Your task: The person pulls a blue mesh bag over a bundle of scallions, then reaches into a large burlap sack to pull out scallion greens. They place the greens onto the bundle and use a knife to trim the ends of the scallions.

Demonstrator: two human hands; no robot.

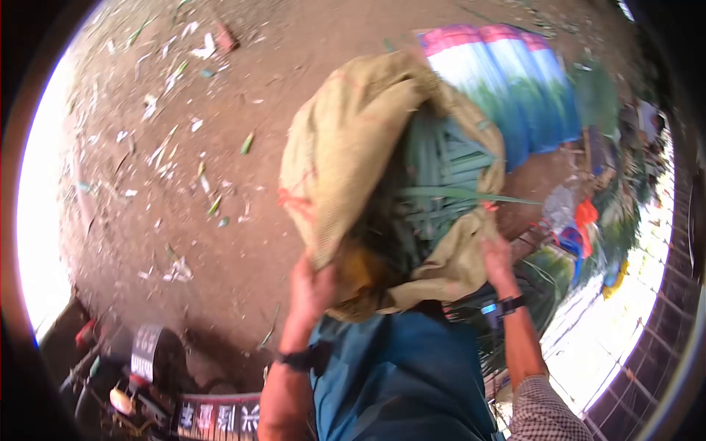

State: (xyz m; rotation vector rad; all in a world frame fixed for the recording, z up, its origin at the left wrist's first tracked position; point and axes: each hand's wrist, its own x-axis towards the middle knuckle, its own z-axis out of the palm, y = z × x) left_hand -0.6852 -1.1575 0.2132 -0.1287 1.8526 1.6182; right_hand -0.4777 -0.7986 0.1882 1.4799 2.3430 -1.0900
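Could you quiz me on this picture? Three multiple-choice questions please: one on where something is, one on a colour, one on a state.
1. Where does the right hand sit on the burlap sack?
A. On its lower right edge
B. On its top
C. Away from it

2. What colour is the cloth below the sack?
A. Red
B. Blue
C. White

3. What state is the sack in?
A. Tied shut
B. Flat and unfilled
C. Open, with green leaves showing

Answers: 1 A, the right hand's grip pinches the lower right edge; 2 B, it is plainly blue; 3 C, long leaves show through the opening, while the left hand holds the lower left edge.
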